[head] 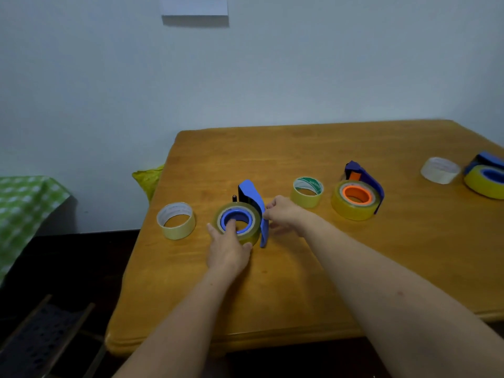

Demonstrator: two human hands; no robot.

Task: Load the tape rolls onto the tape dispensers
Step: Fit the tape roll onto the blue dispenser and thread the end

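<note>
A blue tape dispenser lies on the wooden table with a yellowish tape roll sitting around its blue hub. My left hand presses on that roll, fingers over the hub and near side. My right hand pinches the dispenser's blue arm at the roll's right. Loose rolls stand apart: one at the left, one with a green-printed core, and a clear one far right.
A second dispenser with an orange hub carries a yellow roll. A third blue dispenser with a roll sits at the right edge. A green checked cloth and a dark chair lie left of the table.
</note>
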